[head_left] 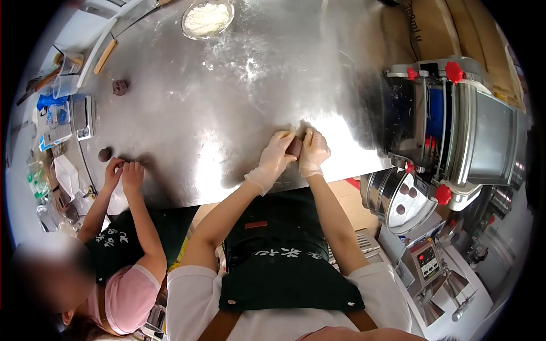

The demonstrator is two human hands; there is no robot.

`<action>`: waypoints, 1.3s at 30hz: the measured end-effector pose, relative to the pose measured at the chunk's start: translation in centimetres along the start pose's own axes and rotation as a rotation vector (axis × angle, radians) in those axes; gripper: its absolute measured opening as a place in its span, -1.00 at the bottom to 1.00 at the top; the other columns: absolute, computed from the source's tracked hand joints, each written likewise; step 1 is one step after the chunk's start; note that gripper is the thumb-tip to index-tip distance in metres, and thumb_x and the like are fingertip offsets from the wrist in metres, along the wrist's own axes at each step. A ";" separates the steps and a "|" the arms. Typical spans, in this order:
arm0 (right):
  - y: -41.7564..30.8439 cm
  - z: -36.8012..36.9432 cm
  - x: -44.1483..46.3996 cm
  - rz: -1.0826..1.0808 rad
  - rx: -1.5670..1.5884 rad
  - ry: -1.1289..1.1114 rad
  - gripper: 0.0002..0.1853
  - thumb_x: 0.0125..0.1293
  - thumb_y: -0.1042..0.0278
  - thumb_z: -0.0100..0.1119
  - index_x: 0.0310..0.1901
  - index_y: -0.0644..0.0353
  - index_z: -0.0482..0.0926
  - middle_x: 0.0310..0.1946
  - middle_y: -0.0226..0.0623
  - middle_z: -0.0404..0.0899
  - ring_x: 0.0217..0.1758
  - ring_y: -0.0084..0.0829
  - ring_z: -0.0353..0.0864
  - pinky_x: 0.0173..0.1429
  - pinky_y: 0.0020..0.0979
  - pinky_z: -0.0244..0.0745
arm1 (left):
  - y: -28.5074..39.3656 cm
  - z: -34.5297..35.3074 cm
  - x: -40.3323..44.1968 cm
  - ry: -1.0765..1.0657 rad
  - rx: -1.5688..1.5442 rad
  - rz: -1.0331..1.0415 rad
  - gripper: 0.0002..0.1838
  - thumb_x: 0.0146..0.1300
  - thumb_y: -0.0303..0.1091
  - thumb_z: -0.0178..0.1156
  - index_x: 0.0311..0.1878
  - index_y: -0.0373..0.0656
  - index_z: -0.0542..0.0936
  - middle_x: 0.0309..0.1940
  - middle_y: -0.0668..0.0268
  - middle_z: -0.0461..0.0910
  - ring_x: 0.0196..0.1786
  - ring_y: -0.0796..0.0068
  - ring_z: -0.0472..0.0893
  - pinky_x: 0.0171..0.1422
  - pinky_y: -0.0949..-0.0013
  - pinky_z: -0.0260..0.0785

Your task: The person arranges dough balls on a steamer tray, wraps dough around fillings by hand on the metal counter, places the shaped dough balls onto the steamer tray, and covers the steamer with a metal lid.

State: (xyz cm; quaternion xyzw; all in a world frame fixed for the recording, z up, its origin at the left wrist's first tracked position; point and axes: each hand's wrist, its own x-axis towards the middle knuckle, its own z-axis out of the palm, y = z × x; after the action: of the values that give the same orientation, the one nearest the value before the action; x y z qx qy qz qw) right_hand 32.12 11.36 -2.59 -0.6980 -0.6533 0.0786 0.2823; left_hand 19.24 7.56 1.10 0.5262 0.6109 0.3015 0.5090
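A small brown piece of dough (295, 148) is pinched between my two hands near the front edge of the steel table. My left hand (276, 154), in a thin clear glove, has its thumb and fingers closed on the dough's left side. From the other side my right hand (314, 152), gloved the same way, presses curled fingers against it. The fingers partly cover the dough, so its full shape is hidden.
At my left a co-worker's hands (123, 172) work near a brown ball (104, 154). A brown lump (119, 87) and a flour bowl (207, 20) lie farther back. Right stand a roller machine (460, 131) and a round metal pan (392, 219) holding several brown pieces.
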 end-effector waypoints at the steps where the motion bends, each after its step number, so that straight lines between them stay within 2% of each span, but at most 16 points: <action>1: -0.4 -0.4 -0.1 0.086 0.023 -0.055 -0.90 0.36 0.37 0.25 -0.31 0.14 0.65 -0.47 -0.27 0.64 -0.42 -0.23 0.64 -0.33 -0.28 0.57 | -0.3 0.2 0.2 0.005 0.129 0.088 -0.29 0.05 -0.57 0.38 0.35 -0.09 0.48 0.23 0.24 0.49 0.15 0.15 0.56 0.14 0.27 0.56; 5: -3.3 -3.2 -0.5 0.529 0.288 -0.257 -0.92 0.34 0.38 0.25 -0.30 0.14 0.63 -0.41 -0.28 0.66 -0.38 -0.23 0.65 -0.32 -0.27 0.57 | -1.7 0.9 -0.9 -0.035 0.275 0.272 -0.24 -0.03 -0.59 0.41 0.35 -0.12 0.48 0.20 0.26 0.50 0.18 0.11 0.51 0.17 0.20 0.52; 7: -1.2 -1.6 -1.9 0.261 0.149 -0.092 -0.87 0.39 0.34 0.23 -0.29 0.18 0.66 -0.41 -0.26 0.68 -0.40 -0.26 0.66 -0.29 -0.28 0.59 | -1.9 0.7 -1.4 -0.063 0.248 0.301 -0.23 -0.04 -0.57 0.44 0.35 -0.13 0.49 0.16 0.23 0.51 0.17 0.08 0.49 0.24 0.19 0.46; 9: -0.3 -0.6 -1.9 0.094 0.039 0.000 -0.77 0.46 0.29 0.17 -0.28 0.25 0.66 -0.42 -0.22 0.70 -0.41 -0.26 0.68 -0.27 -0.27 0.60 | 0.0 0.7 -1.5 0.041 0.190 0.100 -0.22 -0.05 -0.56 0.44 0.36 -0.14 0.48 0.14 0.20 0.51 0.14 0.08 0.52 0.22 0.20 0.47; 12: -1.6 -1.5 -1.4 0.392 0.161 -0.176 -0.73 0.49 0.28 0.12 -0.33 0.28 0.61 -0.46 -0.19 0.65 -0.44 -0.22 0.63 -0.29 -0.25 0.57 | -0.4 1.7 -1.7 0.019 0.182 -0.007 -0.17 -0.05 -0.58 0.44 0.40 -0.09 0.46 0.13 0.12 0.50 0.13 0.10 0.54 0.22 0.25 0.47; 14: -2.9 -1.7 -0.2 0.443 0.287 -0.199 -0.72 0.49 0.28 0.11 -0.33 0.29 0.61 -0.48 -0.15 0.63 -0.48 -0.19 0.59 -0.32 -0.23 0.55 | 0.0 1.0 -1.1 -0.005 0.112 -0.074 -0.17 -0.04 -0.59 0.44 0.41 -0.07 0.45 0.13 0.10 0.49 0.14 0.10 0.54 0.22 0.27 0.48; 15: -3.6 -2.0 0.3 0.473 0.347 -0.219 -0.71 0.49 0.28 0.11 -0.34 0.30 0.60 -0.49 -0.14 0.62 -0.50 -0.17 0.57 -0.33 -0.23 0.53 | 0.1 0.5 -1.1 0.120 0.121 0.070 -0.18 -0.02 -0.60 0.43 0.41 -0.02 0.47 0.11 0.10 0.49 0.14 0.13 0.55 0.19 0.30 0.50; 18: -6.9 -1.8 4.4 0.222 0.419 -0.161 -0.69 0.49 0.27 0.11 -0.36 0.31 0.60 -0.50 -0.11 0.62 -0.55 -0.15 0.52 -0.37 -0.22 0.51 | -0.1 -0.6 1.0 0.327 -0.076 0.201 -0.21 0.00 -0.60 0.41 0.39 0.05 0.49 0.11 0.25 0.53 0.10 0.18 0.57 0.16 0.30 0.51; 19: -6.7 -0.5 4.8 0.294 0.428 -0.252 -0.72 0.47 0.27 0.14 -0.38 0.27 0.61 -0.51 -0.13 0.61 -0.55 -0.14 0.55 -0.37 -0.21 0.52 | -1.0 -0.8 1.7 0.302 -0.060 0.161 -0.21 0.02 -0.63 0.39 0.39 0.06 0.48 0.13 0.25 0.52 0.14 0.19 0.55 0.19 0.29 0.50; 22: -4.9 2.9 4.3 -0.045 0.229 -0.122 -0.76 0.45 0.27 0.16 -0.37 0.20 0.62 -0.52 -0.18 0.60 -0.52 -0.14 0.58 -0.37 -0.21 0.54 | -1.5 -1.9 1.8 0.237 0.259 0.071 -0.20 0.05 -0.63 0.37 0.42 0.03 0.44 0.15 0.20 0.51 0.18 0.15 0.52 0.23 0.26 0.48; 23: -4.2 3.7 4.5 -0.161 0.229 -0.018 -0.78 0.44 0.25 0.18 -0.36 0.14 0.63 -0.52 -0.20 0.60 -0.51 -0.15 0.61 -0.40 -0.20 0.54 | -1.7 -2.4 2.4 0.245 0.155 0.042 -0.20 0.05 -0.62 0.37 0.43 0.01 0.43 0.16 0.18 0.50 0.19 0.13 0.51 0.23 0.25 0.47; 25: -3.6 3.5 4.5 -0.153 0.165 -0.108 -0.78 0.43 0.25 0.19 -0.36 0.13 0.63 -0.55 -0.21 0.59 -0.54 -0.15 0.59 -0.42 -0.20 0.52 | -1.5 -2.7 1.9 0.227 -0.061 -0.040 -0.18 0.06 -0.61 0.36 0.45 -0.02 0.39 0.17 0.14 0.49 0.20 0.09 0.49 0.23 0.23 0.46; 31: -5.5 1.4 4.2 0.123 0.133 -0.258 -0.72 0.44 0.23 0.18 -0.42 0.20 0.62 -0.58 -0.19 0.61 -0.57 -0.14 0.58 -0.43 -0.22 0.49 | -0.5 -2.5 2.4 0.099 0.182 0.000 -0.18 0.02 -0.61 0.37 0.43 -0.05 0.40 0.17 0.11 0.48 0.21 0.05 0.48 0.23 0.19 0.45; 35: -3.0 3.2 2.7 -0.030 0.232 -0.078 -0.67 0.46 0.19 0.15 -0.42 0.20 0.65 -0.57 -0.15 0.61 -0.53 -0.15 0.60 -0.37 -0.24 0.52 | -1.9 -2.0 1.6 0.145 0.053 0.007 -0.24 0.02 -0.60 0.36 0.37 0.02 0.46 0.18 0.21 0.49 0.20 0.07 0.49 0.23 0.17 0.47; 36: -3.4 2.6 2.9 0.001 0.186 -0.123 -0.70 0.45 0.21 0.16 -0.41 0.19 0.66 -0.56 -0.16 0.61 -0.53 -0.15 0.60 -0.36 -0.24 0.53 | -1.8 -2.3 1.8 0.146 -0.032 -0.019 -0.25 0.02 -0.60 0.36 0.36 0.04 0.47 0.18 0.24 0.50 0.20 0.08 0.50 0.23 0.17 0.48; 39: -5.1 1.0 3.5 0.091 0.086 -0.210 -0.76 0.43 0.27 0.20 -0.38 0.19 0.66 -0.55 -0.19 0.62 -0.54 -0.17 0.61 -0.37 -0.26 0.54 | -0.6 -3.1 1.9 0.107 0.138 0.027 -0.27 0.03 -0.61 0.35 0.34 0.03 0.49 0.18 0.22 0.51 0.20 0.07 0.49 0.22 0.19 0.48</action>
State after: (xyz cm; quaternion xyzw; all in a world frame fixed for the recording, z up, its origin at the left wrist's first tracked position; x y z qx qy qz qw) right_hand 27.66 14.93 0.01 -0.7019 -0.6432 0.1921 0.2382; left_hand 16.28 9.67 0.88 0.5514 0.6494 0.2931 0.4341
